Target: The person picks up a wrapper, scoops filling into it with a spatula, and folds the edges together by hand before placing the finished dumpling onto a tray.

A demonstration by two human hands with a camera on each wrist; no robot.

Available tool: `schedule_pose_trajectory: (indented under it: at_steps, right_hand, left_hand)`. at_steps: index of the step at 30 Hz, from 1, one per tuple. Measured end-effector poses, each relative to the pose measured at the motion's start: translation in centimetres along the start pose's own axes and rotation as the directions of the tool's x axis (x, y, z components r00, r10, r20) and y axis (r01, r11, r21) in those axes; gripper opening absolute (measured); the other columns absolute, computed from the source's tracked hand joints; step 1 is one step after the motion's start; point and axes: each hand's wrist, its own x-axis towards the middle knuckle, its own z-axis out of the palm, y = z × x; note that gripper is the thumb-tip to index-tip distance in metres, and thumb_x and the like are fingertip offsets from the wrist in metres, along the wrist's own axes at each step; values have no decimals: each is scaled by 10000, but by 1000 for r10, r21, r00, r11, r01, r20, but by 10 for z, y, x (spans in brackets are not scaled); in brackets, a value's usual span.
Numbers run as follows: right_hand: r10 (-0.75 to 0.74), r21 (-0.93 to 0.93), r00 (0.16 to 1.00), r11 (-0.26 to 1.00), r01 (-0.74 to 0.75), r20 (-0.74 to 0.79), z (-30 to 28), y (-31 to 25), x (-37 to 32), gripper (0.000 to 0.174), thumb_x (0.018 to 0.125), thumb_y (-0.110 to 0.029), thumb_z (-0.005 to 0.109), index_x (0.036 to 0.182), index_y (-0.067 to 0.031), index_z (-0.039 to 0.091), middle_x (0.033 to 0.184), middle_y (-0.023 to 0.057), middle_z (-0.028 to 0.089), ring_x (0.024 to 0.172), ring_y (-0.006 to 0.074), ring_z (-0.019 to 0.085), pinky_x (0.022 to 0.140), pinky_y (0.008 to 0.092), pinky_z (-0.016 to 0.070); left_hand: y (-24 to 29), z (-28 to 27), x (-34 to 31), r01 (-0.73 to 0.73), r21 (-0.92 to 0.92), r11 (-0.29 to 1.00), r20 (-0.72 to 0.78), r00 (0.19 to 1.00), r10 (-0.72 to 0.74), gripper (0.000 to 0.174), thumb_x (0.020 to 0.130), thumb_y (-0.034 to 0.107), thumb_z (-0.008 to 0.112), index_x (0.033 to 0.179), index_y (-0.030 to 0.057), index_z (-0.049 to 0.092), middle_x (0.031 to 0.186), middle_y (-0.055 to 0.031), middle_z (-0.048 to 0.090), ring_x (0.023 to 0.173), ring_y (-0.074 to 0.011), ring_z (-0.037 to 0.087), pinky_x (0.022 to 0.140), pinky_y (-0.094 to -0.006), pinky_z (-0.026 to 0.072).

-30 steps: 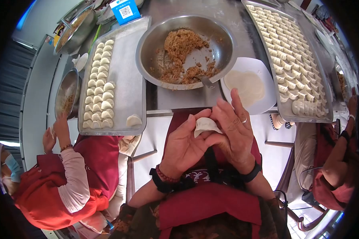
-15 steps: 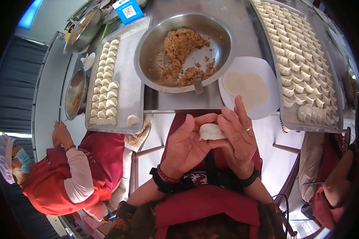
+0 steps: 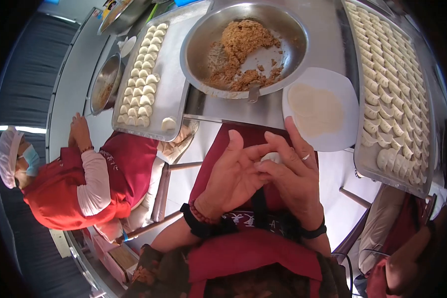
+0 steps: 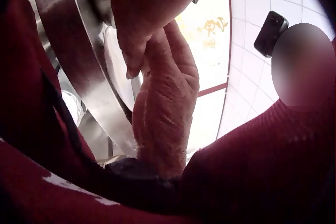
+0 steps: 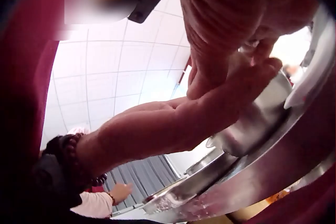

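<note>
A white dumpling [image 3: 271, 157] sits mostly hidden behind the thumb and fingers of my right hand [image 3: 297, 180], which pinches it. Palm up beside it, my left hand [image 3: 233, 181] has its thumb spread away and its fingers stretched toward the right hand, their tips overlapping it. Both hands are above my lap, in front of the table's edge. In the left wrist view the right hand [image 4: 165, 103] reaches up to meet the left, and the dumpling is hidden there. A plate [image 3: 350, 109] with round dough wrappers [image 3: 315, 109] lies beyond the right hand.
A steel bowl [image 3: 303, 47] of brown filling [image 3: 246, 39] stands ahead, a spoon handle [image 3: 254, 93] at its near rim. Trays of dumplings lie left [image 3: 176, 97] and right [image 3: 365, 149]. A person in a red apron [image 3: 67, 188] sits at left; another person's arm [image 3: 405, 263] shows at right.
The dumpling, earlier held between both hands, is now mostly behind my right fingers. My left fingers have straightened away from it. The head view has shifted, moving the table things within it.
</note>
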Motion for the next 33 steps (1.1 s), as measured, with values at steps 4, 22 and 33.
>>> schedule_pose_trajectory:
  at_steps: [4, 22, 33]
  right_hand:
    - [-62, 20, 995, 998, 61, 74, 1, -4, 4, 106, 716, -89, 732, 809, -127, 700, 1261, 63, 671, 1334, 331, 513, 994, 431, 472]
    - [22, 69, 999, 997, -25, 39, 35, -21, 6, 169, 791, -90, 679, 952, -129, 708, 1131, 62, 712, 1159, 306, 649, 916, 416, 499]
    - [322, 318, 915, 865, -389, 242, 73, -37, 33, 180, 880, 7, 629, 1019, -59, 723, 1112, 113, 717, 979, 212, 709, 829, 327, 566]
  left_hand:
    - [-1, 16, -4, 20, 77, 997, -168, 986, -7, 817, 1018, 642, 208, 1357, -44, 494, 1288, -115, 580, 1102, -189, 583, 997, -361, 441]
    - [26, -25, -23, 24, -67, 997, -58, 998, -28, 791, 1011, 646, 211, 1300, -17, 531, 1181, -111, 634, 1082, -211, 600, 1004, -386, 454]
    - [63, -64, -39, 12, -176, 984, -8, 1000, -13, 750, 1012, 636, 254, 1303, -5, 512, 1207, -149, 622, 1173, -294, 586, 1059, -461, 435]
